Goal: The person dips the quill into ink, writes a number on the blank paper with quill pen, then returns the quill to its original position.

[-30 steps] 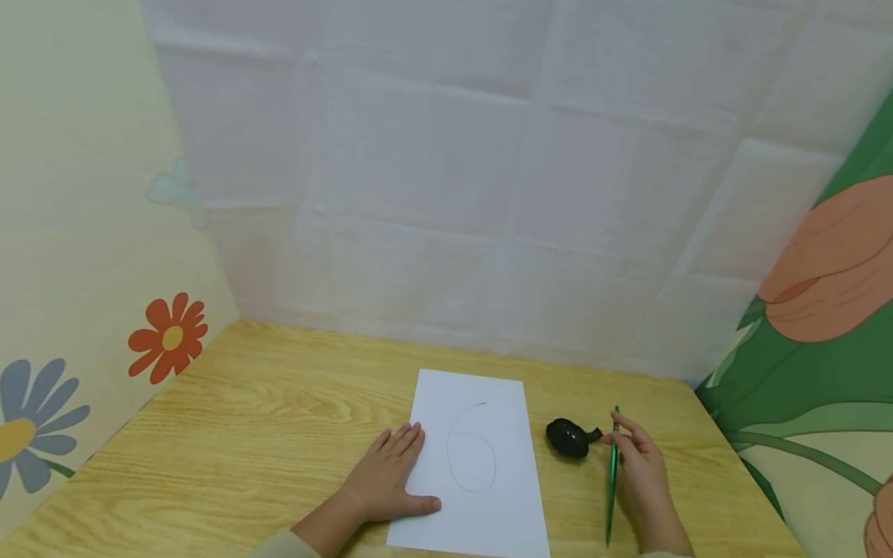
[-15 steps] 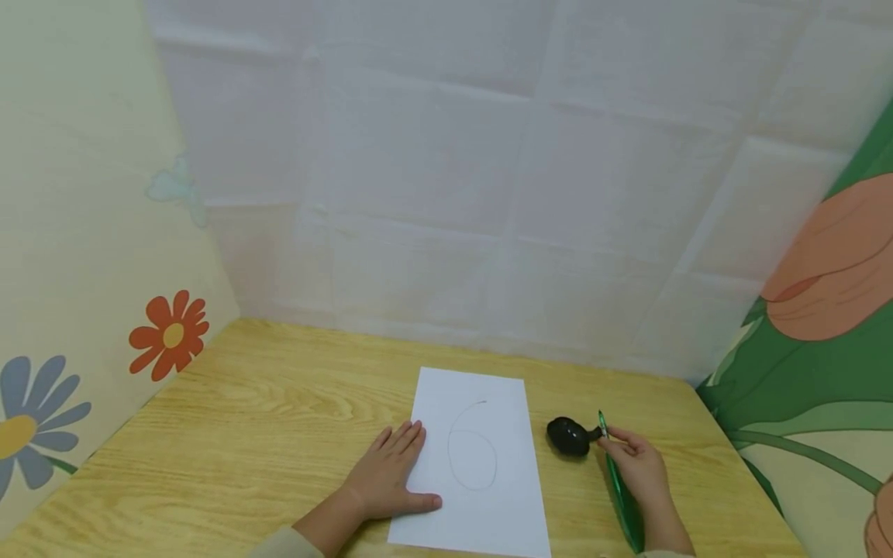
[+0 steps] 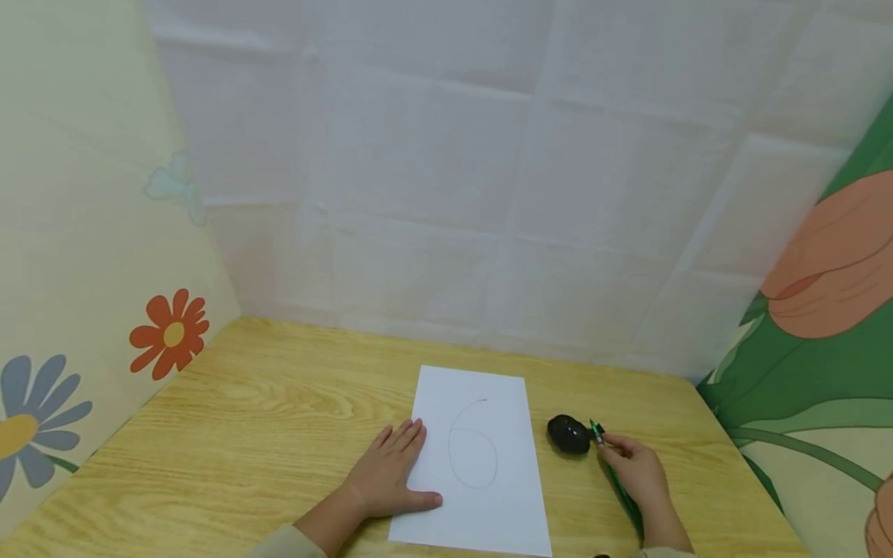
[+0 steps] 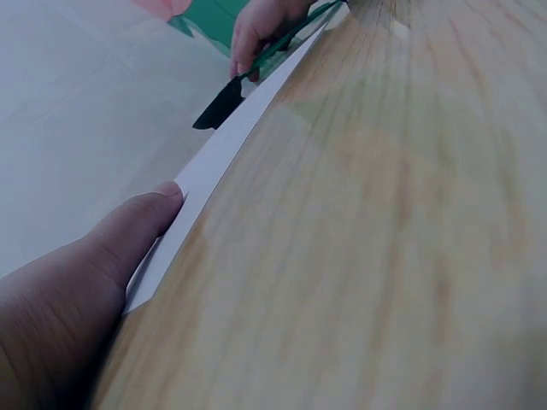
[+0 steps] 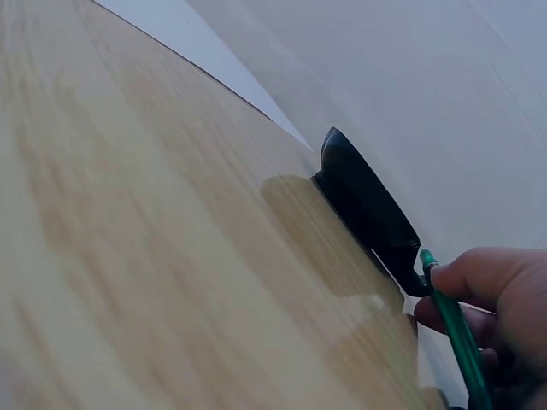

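In the head view my left hand (image 3: 387, 477) lies flat on the left edge of a white sheet of paper (image 3: 512, 511), thumb spread. A thin line shaped like a 6 (image 3: 473, 446) marks the paper. My right hand (image 3: 642, 469) pinches a green pen (image 3: 619, 492) near its upper end. Right by those fingertips is the short handle of a glossy black, spoon-like thing (image 3: 568, 435) with an oval body. The right wrist view shows this black thing (image 5: 363, 201) on the table beside the pen (image 5: 460, 342); whether the fingers also touch its handle, I cannot tell.
The wood-grain table (image 3: 293, 411) extends on both sides of the paper. A white cloth (image 3: 432, 194) hangs behind it. Printed flower panels stand at left and right. A small dark thing (image 3: 601, 556) just shows at the bottom edge.
My right hand has swung the pen from nearly upright in the view to a slant, its top moving left and down to the black thing's handle. The left hand keeps its place.
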The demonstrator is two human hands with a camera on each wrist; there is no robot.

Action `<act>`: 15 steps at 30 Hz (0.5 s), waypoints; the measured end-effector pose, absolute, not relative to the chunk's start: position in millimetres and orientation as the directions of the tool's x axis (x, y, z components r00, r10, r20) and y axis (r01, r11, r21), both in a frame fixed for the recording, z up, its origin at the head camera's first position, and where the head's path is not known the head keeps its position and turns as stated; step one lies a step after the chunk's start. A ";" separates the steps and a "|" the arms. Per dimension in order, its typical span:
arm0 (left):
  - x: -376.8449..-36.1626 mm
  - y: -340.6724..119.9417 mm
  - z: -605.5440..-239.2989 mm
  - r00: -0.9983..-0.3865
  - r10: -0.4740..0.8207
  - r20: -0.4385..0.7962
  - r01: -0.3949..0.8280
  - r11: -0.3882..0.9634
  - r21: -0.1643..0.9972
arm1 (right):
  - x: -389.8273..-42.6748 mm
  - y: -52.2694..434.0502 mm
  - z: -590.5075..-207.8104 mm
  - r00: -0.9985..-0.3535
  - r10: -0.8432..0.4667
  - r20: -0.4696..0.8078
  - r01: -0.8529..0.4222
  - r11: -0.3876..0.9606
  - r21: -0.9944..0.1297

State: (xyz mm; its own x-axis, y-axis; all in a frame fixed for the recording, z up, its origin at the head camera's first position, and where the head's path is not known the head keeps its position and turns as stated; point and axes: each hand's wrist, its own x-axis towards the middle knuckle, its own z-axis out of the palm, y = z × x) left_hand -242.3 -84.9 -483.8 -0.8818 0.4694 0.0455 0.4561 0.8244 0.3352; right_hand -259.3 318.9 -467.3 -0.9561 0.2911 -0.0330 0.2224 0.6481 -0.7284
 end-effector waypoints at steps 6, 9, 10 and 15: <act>-242.6 -85.1 -484.1 -0.883 0.467 0.038 0.451 0.826 0.337 | -259.0 319.2 -467.6 -0.958 0.284 -0.022 0.214 0.665 -0.716; -242.9 -85.2 -484.7 -0.884 0.467 0.038 0.451 0.826 0.339 | -259.0 319.3 -468.1 -0.959 0.282 -0.023 0.214 0.669 -0.712; -243.0 -85.3 -484.9 -0.884 0.466 0.037 0.450 0.826 0.340 | -259.1 319.2 -468.1 -0.959 0.281 -0.025 0.214 0.669 -0.712; -243.9 -85.8 -486.2 -0.887 0.461 0.032 0.444 0.829 0.339 | -259.6 318.4 -467.5 -0.960 0.277 -0.034 0.217 0.665 -0.714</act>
State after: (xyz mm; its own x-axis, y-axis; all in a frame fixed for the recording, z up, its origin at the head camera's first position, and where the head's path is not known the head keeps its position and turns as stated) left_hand -243.9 -85.8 -486.2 -0.8866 0.4614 0.0316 0.4437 0.8294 0.3393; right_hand -259.6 318.4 -467.5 -0.9603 0.2768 -0.0339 0.2169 0.6655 -0.7142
